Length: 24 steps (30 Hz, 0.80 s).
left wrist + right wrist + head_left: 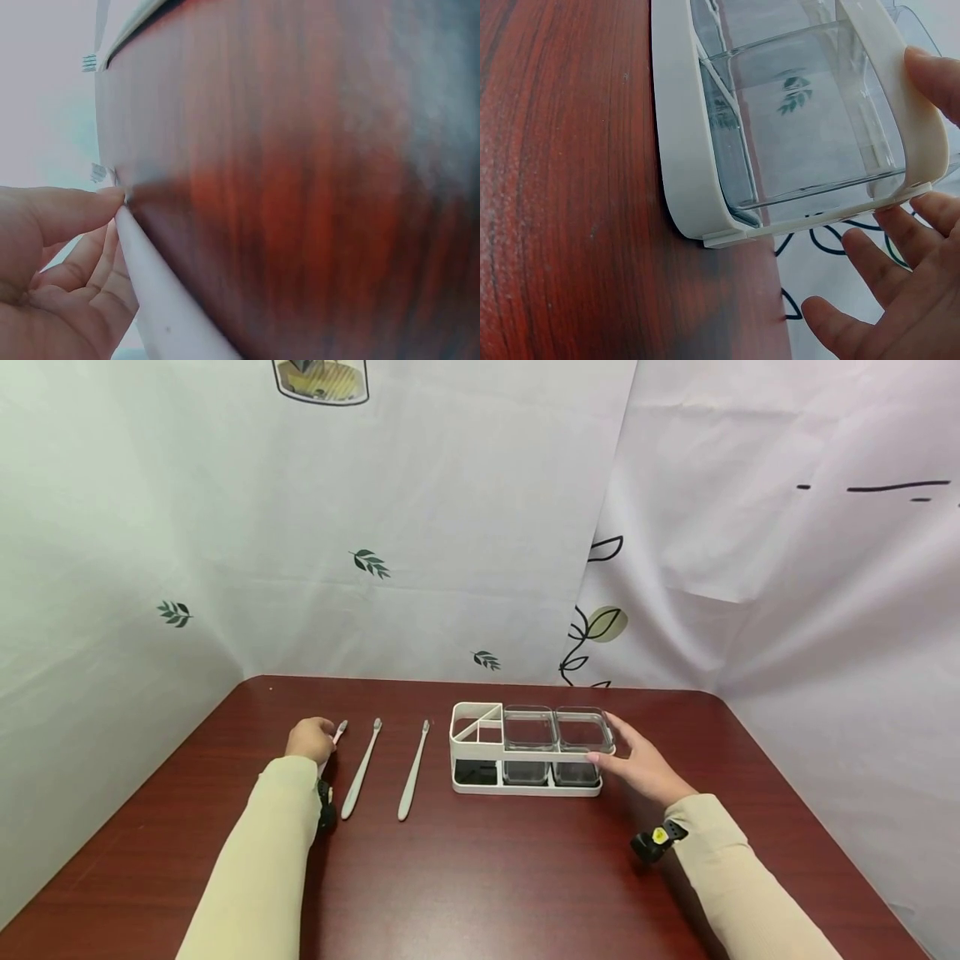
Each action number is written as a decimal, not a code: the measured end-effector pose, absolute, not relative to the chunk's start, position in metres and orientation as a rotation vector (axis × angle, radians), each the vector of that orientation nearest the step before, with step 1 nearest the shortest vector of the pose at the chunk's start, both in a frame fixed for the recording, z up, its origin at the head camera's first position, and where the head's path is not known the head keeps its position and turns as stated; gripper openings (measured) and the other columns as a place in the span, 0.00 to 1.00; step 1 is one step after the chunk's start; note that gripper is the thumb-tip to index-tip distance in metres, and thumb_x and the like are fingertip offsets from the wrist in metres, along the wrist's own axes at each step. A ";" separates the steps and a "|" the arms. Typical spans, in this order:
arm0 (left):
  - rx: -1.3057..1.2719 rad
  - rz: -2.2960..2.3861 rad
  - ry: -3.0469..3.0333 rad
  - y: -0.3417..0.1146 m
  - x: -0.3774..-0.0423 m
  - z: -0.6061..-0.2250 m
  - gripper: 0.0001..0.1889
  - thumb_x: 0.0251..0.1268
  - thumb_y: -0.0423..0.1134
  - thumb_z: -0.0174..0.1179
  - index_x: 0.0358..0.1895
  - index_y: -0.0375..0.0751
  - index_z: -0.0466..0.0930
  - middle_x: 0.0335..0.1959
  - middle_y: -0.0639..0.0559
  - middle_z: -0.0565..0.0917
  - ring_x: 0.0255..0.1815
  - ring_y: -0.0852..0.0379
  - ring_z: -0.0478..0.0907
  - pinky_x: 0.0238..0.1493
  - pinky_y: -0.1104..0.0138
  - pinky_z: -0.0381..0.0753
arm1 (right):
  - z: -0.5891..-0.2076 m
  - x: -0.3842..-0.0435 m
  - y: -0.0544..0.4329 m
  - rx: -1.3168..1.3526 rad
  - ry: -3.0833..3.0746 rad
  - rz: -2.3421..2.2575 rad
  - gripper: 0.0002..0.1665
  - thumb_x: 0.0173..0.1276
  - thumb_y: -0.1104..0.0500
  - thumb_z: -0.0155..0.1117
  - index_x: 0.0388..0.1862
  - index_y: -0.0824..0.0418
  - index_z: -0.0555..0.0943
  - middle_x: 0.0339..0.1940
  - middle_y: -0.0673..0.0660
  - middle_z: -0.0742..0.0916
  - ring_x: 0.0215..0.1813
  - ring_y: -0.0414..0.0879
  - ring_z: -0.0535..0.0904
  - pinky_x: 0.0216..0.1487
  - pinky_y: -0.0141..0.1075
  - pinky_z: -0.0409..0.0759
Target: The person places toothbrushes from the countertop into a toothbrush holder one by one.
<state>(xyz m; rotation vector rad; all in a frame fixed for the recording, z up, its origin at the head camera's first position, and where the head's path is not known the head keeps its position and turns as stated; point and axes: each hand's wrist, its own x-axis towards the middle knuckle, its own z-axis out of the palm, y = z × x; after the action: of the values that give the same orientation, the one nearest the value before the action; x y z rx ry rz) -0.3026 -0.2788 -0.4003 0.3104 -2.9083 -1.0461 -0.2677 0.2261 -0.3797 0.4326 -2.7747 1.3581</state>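
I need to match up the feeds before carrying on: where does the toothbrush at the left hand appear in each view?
Head: the toothbrush is leftmost of three, partly hidden by the left hand.
Left wrist: its pale handle slants to the bottom edge, left of centre.
Right wrist: not in it.
Shared landmark: the red-brown table.

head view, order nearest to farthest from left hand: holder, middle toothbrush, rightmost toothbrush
1. Middle toothbrush, just right of the left hand.
2. Rightmost toothbrush, next one over to the right.
3. Holder, farthest right, touching the right hand.
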 end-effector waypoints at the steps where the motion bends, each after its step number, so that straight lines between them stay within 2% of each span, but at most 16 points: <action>1: 0.308 -1.051 -2.910 -0.280 -0.303 -0.400 0.19 0.64 0.23 0.50 0.58 0.20 0.70 0.54 0.23 0.74 0.55 0.30 0.72 0.51 0.46 0.76 | -0.380 -0.268 0.226 0.432 -2.776 1.359 0.51 0.64 0.49 0.68 0.77 0.64 0.52 0.73 0.68 0.64 0.70 0.63 0.62 0.65 0.59 0.63; 5: 0.296 -1.067 -2.899 -0.283 -0.305 -0.399 0.19 0.64 0.23 0.50 0.58 0.20 0.70 0.54 0.23 0.74 0.52 0.31 0.73 0.48 0.47 0.77 | -0.380 -0.267 0.226 0.430 -2.775 1.374 0.52 0.64 0.49 0.68 0.77 0.64 0.52 0.73 0.68 0.64 0.71 0.63 0.61 0.66 0.59 0.63; 10: 0.283 -1.104 -2.880 -0.286 -0.307 -0.395 0.19 0.63 0.24 0.50 0.58 0.20 0.71 0.53 0.23 0.74 0.46 0.36 0.74 0.39 0.53 0.80 | -0.379 -0.267 0.225 0.423 -2.777 1.376 0.52 0.63 0.49 0.68 0.77 0.64 0.51 0.74 0.68 0.62 0.72 0.63 0.58 0.67 0.60 0.61; 14: 0.268 -1.115 -2.879 -0.287 -0.305 -0.387 0.19 0.63 0.24 0.51 0.57 0.20 0.72 0.51 0.23 0.76 0.42 0.39 0.76 0.33 0.59 0.80 | -0.378 -0.266 0.225 0.426 -2.763 1.421 0.52 0.64 0.50 0.68 0.77 0.63 0.51 0.73 0.68 0.64 0.70 0.62 0.63 0.65 0.58 0.64; 18: 0.255 -1.132 -2.865 -0.284 -0.301 -0.375 0.19 0.63 0.25 0.51 0.56 0.20 0.72 0.50 0.24 0.76 0.42 0.39 0.76 0.34 0.59 0.80 | -0.379 -0.266 0.224 0.432 -2.743 1.452 0.51 0.64 0.52 0.68 0.77 0.63 0.51 0.71 0.68 0.67 0.65 0.62 0.69 0.62 0.55 0.69; 24: 0.225 -1.162 -2.816 -0.272 -0.293 -0.355 0.19 0.63 0.25 0.51 0.57 0.20 0.72 0.51 0.24 0.77 0.45 0.40 0.76 0.37 0.60 0.78 | -0.380 -0.265 0.225 0.434 -2.748 1.417 0.51 0.64 0.51 0.68 0.77 0.63 0.52 0.71 0.68 0.67 0.65 0.62 0.69 0.62 0.55 0.69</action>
<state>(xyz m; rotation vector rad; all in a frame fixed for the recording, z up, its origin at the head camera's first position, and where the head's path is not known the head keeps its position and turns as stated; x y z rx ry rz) -0.2933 -0.2719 -0.3547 0.2250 -2.8162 -1.1620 -0.2654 0.2252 -0.3800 0.4345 -2.7485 1.4167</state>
